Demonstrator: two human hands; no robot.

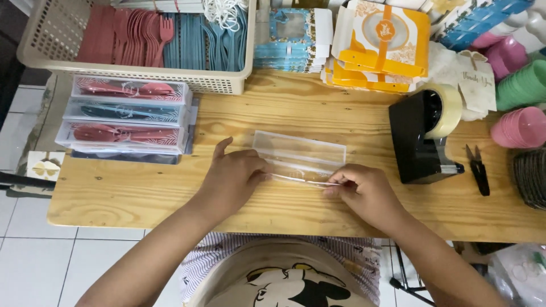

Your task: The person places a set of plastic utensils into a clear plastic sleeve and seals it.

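Note:
A long clear plastic box [300, 153] lies on the wooden table [142, 187] in front of me. My left hand [232, 177] rests on its left end, fingers pressed on the near edge. The box's right near edge is pinched between the fingers of my right hand [367, 190]. What is inside the box cannot be made out.
A stack of filled clear cutlery boxes [128, 116] sits at left. Behind it stands a beige basket [136, 40] of pink and blue cutlery. Folded blue [290, 40] and yellow cartons [381, 45] lie at the back. A black tape dispenser [424, 133], small snips [478, 167] and stacked cups [520, 85] are right.

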